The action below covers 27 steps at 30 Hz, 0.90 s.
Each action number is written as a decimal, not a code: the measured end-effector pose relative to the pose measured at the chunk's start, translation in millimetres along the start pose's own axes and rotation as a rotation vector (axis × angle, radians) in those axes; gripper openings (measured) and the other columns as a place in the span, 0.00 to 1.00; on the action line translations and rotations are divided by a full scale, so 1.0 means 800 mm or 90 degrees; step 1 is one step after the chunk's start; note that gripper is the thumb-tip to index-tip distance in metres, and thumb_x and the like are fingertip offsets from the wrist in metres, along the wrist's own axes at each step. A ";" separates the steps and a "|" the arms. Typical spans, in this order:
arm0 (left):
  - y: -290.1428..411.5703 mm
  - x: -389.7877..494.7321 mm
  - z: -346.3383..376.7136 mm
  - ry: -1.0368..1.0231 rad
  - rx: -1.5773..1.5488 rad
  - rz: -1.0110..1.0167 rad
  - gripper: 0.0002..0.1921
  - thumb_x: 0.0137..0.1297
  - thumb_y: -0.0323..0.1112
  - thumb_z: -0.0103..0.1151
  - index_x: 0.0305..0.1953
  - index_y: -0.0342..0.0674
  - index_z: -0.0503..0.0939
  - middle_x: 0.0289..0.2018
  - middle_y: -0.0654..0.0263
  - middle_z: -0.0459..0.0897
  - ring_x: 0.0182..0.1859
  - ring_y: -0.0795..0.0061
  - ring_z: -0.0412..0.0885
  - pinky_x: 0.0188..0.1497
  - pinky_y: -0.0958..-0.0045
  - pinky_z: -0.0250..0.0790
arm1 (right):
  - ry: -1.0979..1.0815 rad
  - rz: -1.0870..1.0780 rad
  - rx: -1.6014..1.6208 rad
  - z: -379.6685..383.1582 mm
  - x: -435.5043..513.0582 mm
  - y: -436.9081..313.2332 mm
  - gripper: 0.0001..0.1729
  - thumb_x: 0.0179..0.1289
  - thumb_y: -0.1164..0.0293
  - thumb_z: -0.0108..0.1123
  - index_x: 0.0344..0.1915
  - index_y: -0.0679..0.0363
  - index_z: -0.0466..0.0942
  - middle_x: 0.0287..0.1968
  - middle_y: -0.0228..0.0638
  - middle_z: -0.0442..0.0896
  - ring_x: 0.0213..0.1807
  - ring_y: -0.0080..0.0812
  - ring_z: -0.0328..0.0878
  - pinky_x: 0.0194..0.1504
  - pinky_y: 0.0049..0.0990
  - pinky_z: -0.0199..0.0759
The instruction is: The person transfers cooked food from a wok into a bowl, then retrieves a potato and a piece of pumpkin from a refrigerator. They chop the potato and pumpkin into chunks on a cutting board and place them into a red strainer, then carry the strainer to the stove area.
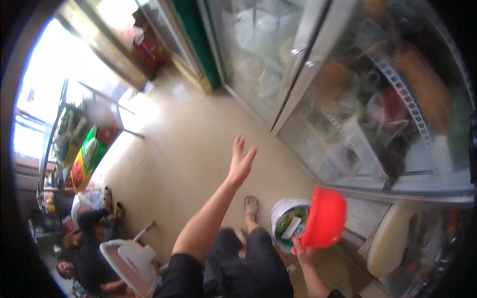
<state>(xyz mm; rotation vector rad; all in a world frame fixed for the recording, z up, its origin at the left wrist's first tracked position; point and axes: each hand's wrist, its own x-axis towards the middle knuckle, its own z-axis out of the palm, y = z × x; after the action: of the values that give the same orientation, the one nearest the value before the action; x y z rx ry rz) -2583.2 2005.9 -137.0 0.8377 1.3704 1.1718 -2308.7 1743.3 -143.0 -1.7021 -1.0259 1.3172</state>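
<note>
My right hand (303, 251) grips a red plastic basin (326, 219) by its rim, tipped on its side. Right beside the basin stands a white bucket (277, 208), holding green leafy scraps and a pale flat piece. Whether anything sits in the basin is hidden from this side. My left hand (242, 160) reaches forward over the tiled floor with fingers apart, holding nothing. My sandalled foot (251, 206) rests on the floor to the left of the bucket.
Glass-doored display fridges (372, 111) with bagged food line the right side. A cream round board (387, 240) leans below them. On the left are a white plastic-backed chair (128, 266), a seated person (89, 257) and a metal rack (93, 123) with bagged goods.
</note>
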 end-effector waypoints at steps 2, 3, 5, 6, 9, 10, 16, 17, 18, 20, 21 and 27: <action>0.053 0.088 0.037 -0.041 0.098 0.182 0.42 0.68 0.43 0.59 0.74 0.37 0.45 0.74 0.51 0.51 0.76 0.57 0.49 0.75 0.58 0.44 | -0.069 0.058 0.056 0.017 0.021 -0.023 0.23 0.56 0.81 0.57 0.54 0.62 0.69 0.40 0.36 0.78 0.41 0.30 0.77 0.47 0.30 0.71; 0.076 0.103 0.056 -0.037 0.135 0.266 0.41 0.67 0.44 0.59 0.73 0.34 0.50 0.72 0.49 0.56 0.75 0.56 0.51 0.75 0.61 0.46 | -0.039 0.043 0.064 0.028 0.015 -0.030 0.23 0.56 0.82 0.57 0.54 0.62 0.68 0.38 0.36 0.78 0.39 0.30 0.77 0.45 0.28 0.71; 0.120 0.157 0.092 -0.036 0.156 0.310 0.39 0.64 0.45 0.61 0.70 0.32 0.56 0.69 0.45 0.61 0.72 0.53 0.59 0.72 0.63 0.52 | 0.044 0.101 0.120 0.043 0.021 -0.041 0.22 0.56 0.81 0.57 0.53 0.62 0.68 0.36 0.35 0.76 0.35 0.29 0.76 0.41 0.26 0.71; 0.140 0.177 0.107 -0.040 0.125 0.388 0.38 0.64 0.44 0.62 0.68 0.31 0.59 0.67 0.44 0.64 0.70 0.52 0.62 0.71 0.63 0.54 | 0.105 0.163 0.174 0.049 0.019 -0.045 0.21 0.56 0.80 0.56 0.52 0.62 0.68 0.35 0.35 0.76 0.33 0.28 0.76 0.40 0.26 0.71; 0.178 0.215 0.132 -0.120 0.086 0.364 0.34 0.62 0.44 0.63 0.63 0.30 0.65 0.62 0.44 0.71 0.66 0.51 0.69 0.67 0.62 0.60 | 0.241 0.294 0.223 0.061 0.006 -0.051 0.18 0.55 0.77 0.58 0.46 0.60 0.67 0.28 0.33 0.74 0.27 0.27 0.74 0.31 0.28 0.71; 0.182 0.222 0.133 -0.132 0.053 0.358 0.31 0.62 0.45 0.63 0.59 0.29 0.69 0.57 0.45 0.75 0.62 0.52 0.73 0.65 0.62 0.63 | 0.282 0.326 0.224 0.063 -0.002 -0.052 0.17 0.55 0.76 0.57 0.46 0.59 0.67 0.28 0.33 0.74 0.26 0.28 0.73 0.30 0.28 0.71; 0.191 0.225 0.110 -0.204 0.137 0.239 0.30 0.68 0.55 0.54 0.54 0.29 0.71 0.51 0.47 0.77 0.55 0.56 0.75 0.60 0.63 0.65 | 0.405 0.368 0.382 0.113 -0.049 -0.047 0.12 0.58 0.74 0.55 0.42 0.58 0.68 0.26 0.34 0.73 0.22 0.29 0.73 0.25 0.29 0.71; 0.189 0.215 0.096 -0.246 0.083 0.226 0.29 0.69 0.55 0.53 0.51 0.29 0.72 0.48 0.47 0.78 0.53 0.59 0.76 0.58 0.63 0.66 | 0.399 0.332 0.393 0.127 -0.051 -0.045 0.11 0.58 0.74 0.55 0.41 0.58 0.68 0.25 0.33 0.73 0.22 0.29 0.73 0.25 0.29 0.70; 0.189 0.209 0.078 -0.230 0.122 0.190 0.28 0.71 0.55 0.50 0.50 0.30 0.72 0.47 0.49 0.78 0.52 0.61 0.75 0.57 0.65 0.65 | 0.394 0.302 0.405 0.144 -0.042 -0.045 0.10 0.59 0.74 0.55 0.41 0.58 0.68 0.25 0.33 0.74 0.22 0.29 0.73 0.24 0.29 0.70; 0.186 0.180 0.031 -0.222 0.095 0.173 0.27 0.75 0.55 0.43 0.50 0.32 0.73 0.45 0.54 0.78 0.49 0.66 0.73 0.57 0.67 0.64 | 0.387 0.261 0.426 0.173 -0.023 -0.053 0.08 0.60 0.74 0.56 0.39 0.58 0.69 0.24 0.33 0.75 0.22 0.30 0.74 0.24 0.29 0.70; 0.182 0.172 0.002 -0.230 0.061 0.148 0.26 0.76 0.56 0.42 0.50 0.34 0.73 0.43 0.59 0.77 0.48 0.68 0.73 0.56 0.67 0.63 | 0.369 0.265 0.437 0.189 -0.010 -0.061 0.07 0.60 0.74 0.56 0.39 0.58 0.70 0.24 0.33 0.75 0.23 0.29 0.75 0.24 0.29 0.70; 0.103 0.166 -0.207 0.140 -0.169 0.122 0.21 0.74 0.52 0.44 0.29 0.44 0.74 0.23 0.71 0.72 0.30 0.77 0.69 0.34 0.71 0.62 | 0.199 0.130 0.288 0.237 0.091 -0.118 0.09 0.59 0.73 0.58 0.40 0.61 0.73 0.26 0.35 0.78 0.24 0.28 0.78 0.26 0.29 0.72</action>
<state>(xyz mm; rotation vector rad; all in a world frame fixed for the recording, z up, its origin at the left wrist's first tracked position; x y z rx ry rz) -2776.8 2122.2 -108.8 0.6747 1.2919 1.5942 -2496.6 1863.5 -123.8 -1.6165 -0.3481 1.2413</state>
